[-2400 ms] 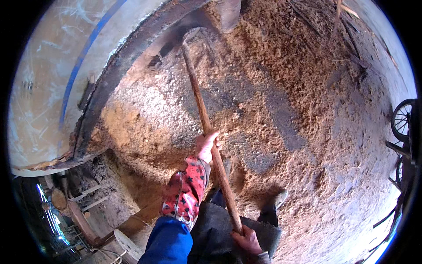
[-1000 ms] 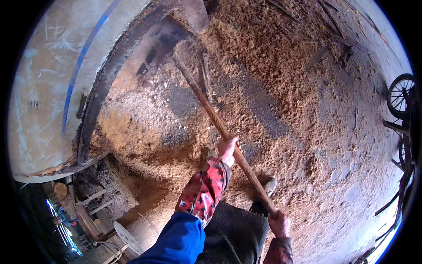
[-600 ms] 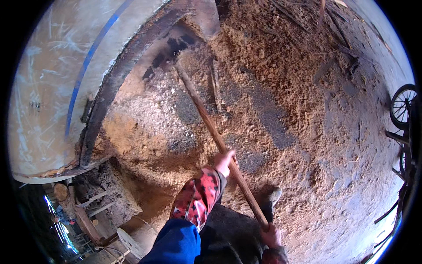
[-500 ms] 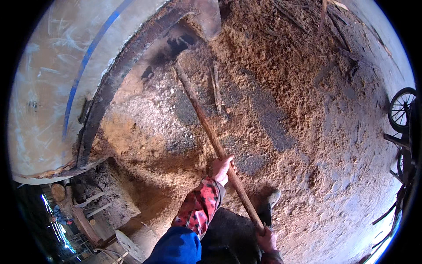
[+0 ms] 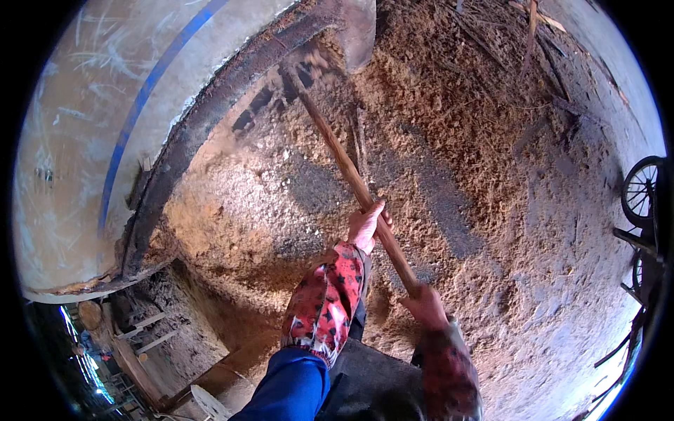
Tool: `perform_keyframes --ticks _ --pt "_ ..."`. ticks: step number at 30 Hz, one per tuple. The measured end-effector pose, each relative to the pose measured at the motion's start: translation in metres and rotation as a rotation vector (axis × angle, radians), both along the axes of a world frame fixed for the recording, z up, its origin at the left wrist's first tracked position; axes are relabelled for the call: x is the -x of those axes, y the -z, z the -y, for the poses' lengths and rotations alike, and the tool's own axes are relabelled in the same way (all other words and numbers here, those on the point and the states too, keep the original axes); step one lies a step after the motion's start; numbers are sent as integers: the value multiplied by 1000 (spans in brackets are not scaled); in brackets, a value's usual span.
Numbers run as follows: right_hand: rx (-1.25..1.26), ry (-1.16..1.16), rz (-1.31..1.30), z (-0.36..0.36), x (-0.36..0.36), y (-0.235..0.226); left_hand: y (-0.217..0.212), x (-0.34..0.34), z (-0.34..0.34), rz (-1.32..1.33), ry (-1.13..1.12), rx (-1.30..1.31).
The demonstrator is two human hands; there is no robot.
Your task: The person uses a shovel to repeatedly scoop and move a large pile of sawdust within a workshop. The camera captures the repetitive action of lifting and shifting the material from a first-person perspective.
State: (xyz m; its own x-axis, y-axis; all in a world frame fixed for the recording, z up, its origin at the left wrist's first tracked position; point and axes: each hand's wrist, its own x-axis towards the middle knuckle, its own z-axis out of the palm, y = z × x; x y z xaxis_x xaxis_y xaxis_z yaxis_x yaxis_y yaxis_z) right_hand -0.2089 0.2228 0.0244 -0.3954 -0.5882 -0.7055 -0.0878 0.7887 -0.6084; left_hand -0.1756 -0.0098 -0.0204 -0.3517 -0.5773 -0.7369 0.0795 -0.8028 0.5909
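Observation:
A long wooden handle (image 5: 340, 156) slants from the lower right to the upper left. My left hand (image 5: 365, 226) is wrapped round its middle, and my right hand (image 5: 425, 307) grips its near end. At its far end, next to dark gaps under the curved wall, blur and loose bits hide whatever tool head there may be. Beneath the handle spreads a heap of brown crumbly material (image 5: 232, 210), with pale bits on its left side and dark grey patches. A thin stick (image 5: 361, 140) stands close to the handle's right side.
A curved pale wall (image 5: 77, 154) with a blue stripe and dark lower rim fills the upper left. Sticks and twigs (image 5: 477, 42) lie at the far right. Spoked wheels (image 5: 640, 193) stand at the right edge. Cut logs (image 5: 90, 314) lie at the lower left.
Both hands have moved forward, pushing the handle farther up toward the dark gaps under the wall. Loose bits now fly near its far end. The view has shifted slightly.

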Motion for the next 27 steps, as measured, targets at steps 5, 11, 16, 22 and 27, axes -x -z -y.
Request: perform_keyframes --ticks 5,11,16,22,27 --pt "-154 88 437 22 -55 14 9 -37 -5 291 82 114" --pt "-162 242 724 -3 -126 -46 -42 -96 -16 439 319 87" --pt "-141 341 605 -58 -147 -99 -60 -83 -11 220 307 12" --pt "-157 402 400 -126 -128 -146 -48 -44 16 107 202 -19" --pt "-513 -69 -73 -205 -148 -129 -41 -74 -47 188 82 -171"
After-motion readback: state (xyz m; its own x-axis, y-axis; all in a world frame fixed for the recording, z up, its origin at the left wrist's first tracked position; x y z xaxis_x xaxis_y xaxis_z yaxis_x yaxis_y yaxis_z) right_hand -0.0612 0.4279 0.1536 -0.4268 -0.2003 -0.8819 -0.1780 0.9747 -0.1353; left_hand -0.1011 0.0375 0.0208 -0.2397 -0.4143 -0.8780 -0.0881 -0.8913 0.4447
